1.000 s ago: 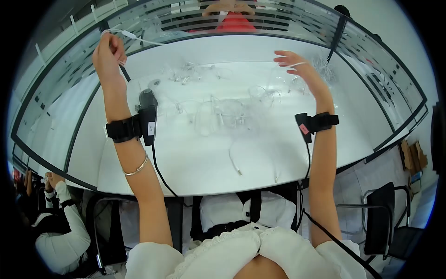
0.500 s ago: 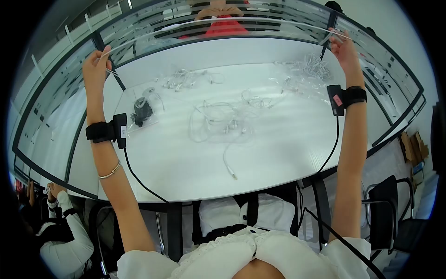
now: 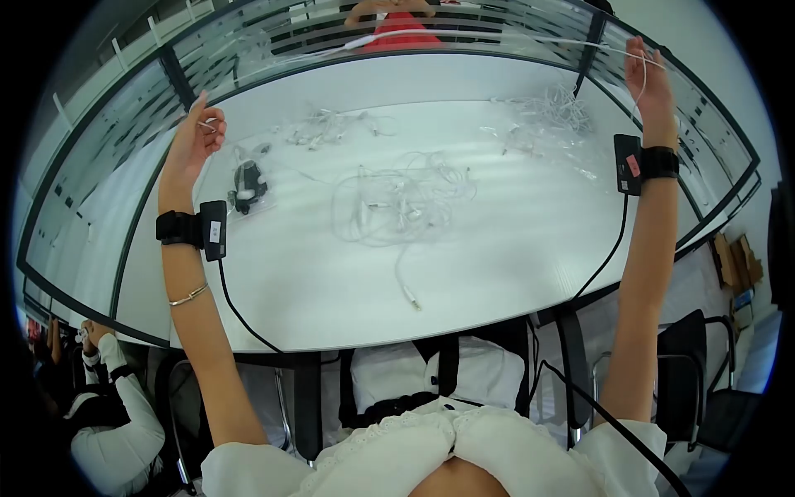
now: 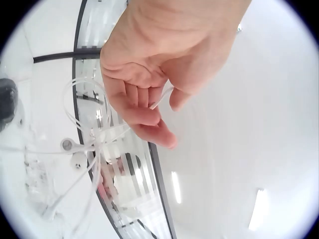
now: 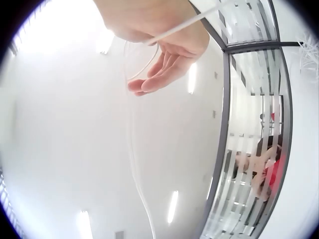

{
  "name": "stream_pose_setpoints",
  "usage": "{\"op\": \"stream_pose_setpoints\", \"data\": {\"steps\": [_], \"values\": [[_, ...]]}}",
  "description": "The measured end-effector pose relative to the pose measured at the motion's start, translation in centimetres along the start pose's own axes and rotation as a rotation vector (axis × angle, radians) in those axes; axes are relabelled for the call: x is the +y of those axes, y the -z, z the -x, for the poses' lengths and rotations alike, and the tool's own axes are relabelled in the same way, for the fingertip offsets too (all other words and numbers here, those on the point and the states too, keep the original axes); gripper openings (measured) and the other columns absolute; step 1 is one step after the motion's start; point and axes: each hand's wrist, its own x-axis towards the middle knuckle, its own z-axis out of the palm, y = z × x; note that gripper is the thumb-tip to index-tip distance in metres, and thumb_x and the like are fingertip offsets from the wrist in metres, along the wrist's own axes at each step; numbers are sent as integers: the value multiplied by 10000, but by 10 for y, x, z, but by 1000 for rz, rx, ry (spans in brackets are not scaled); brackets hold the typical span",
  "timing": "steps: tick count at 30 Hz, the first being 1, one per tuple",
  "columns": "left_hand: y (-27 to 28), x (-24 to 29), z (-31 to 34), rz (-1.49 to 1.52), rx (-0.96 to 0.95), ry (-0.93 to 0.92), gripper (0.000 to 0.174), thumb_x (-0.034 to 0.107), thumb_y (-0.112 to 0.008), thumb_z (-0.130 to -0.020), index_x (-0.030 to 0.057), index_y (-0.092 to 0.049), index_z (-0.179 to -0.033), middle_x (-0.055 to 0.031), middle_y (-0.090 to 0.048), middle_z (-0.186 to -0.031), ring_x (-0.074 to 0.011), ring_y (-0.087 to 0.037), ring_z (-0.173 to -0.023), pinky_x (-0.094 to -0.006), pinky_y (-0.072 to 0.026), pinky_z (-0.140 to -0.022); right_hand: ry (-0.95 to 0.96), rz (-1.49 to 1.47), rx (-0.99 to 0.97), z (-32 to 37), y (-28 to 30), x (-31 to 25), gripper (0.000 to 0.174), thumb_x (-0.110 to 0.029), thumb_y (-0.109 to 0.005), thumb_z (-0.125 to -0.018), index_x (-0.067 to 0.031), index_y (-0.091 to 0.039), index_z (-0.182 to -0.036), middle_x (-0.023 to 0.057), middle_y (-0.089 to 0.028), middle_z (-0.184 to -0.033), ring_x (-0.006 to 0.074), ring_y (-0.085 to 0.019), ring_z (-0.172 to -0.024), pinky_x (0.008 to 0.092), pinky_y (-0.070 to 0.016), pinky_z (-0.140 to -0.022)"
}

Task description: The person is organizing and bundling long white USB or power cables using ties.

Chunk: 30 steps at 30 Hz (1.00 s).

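Observation:
A thin white cable (image 3: 513, 35) stretches high over the back of the table between my two hands, with a thicker white piece (image 3: 358, 41) along it. My left hand (image 3: 192, 149) is raised at the left, fingers curled round a strand of cable; the left wrist view shows the white strand (image 4: 163, 95) running between fingers and thumb. Out at the far right, my right hand (image 3: 650, 93) holds the other part of the cable across its fingers, and a loop hangs toward the wrist. More of the white cable (image 5: 131, 144) drops past the hand in the right wrist view.
Tangled white cables (image 3: 402, 207) lie mid-table, one plug end (image 3: 412, 303) toward the front. Other cable heaps sit at back left (image 3: 319, 131) and back right (image 3: 563, 112). A dark object (image 3: 248, 186) in clear plastic lies at left. A partition (image 3: 290, 73) edges the table; a person sits beyond.
My hands have spread apart, the right one moving up and outward. The cable, bunched near the left hand at first, now spans between both hands. The thicker piece has moved toward the middle.

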Motion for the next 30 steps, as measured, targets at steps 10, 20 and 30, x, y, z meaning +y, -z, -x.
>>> {"op": "stream_pose_setpoints", "data": {"steps": [10, 20, 30], "values": [[-83, 49, 6, 589, -488, -269, 432, 379, -361, -995, 61, -425, -710, -9, -354, -647, -121, -357, -598, -247, -331, -569, -334, 387, 76, -71, -93, 155, 492, -472, -434, -944, -33, -545, -1135, 3, -540, -836, 54, -446, -609, 160, -387, -569], [-140, 55, 33, 589, -533, -402, 435, 382, -339, -994, 87, -345, -674, -1, -291, -651, -116, -274, -591, -244, -272, -571, -337, 966, -35, -54, -227, 290, 561, -539, -469, -900, -19, -666, -968, 27, -517, -732, 117, -422, -646, 257, -355, -580], [-147, 17, 51, 593, -580, -153, 549, 474, -297, -982, 130, -273, -555, 40, -194, -514, -86, -171, -516, -253, -160, -463, -318, 774, 189, -29, -228, 310, 361, -364, -596, -886, -15, -653, -960, 25, -584, -794, 111, -475, -713, 242, -400, -670]]}}
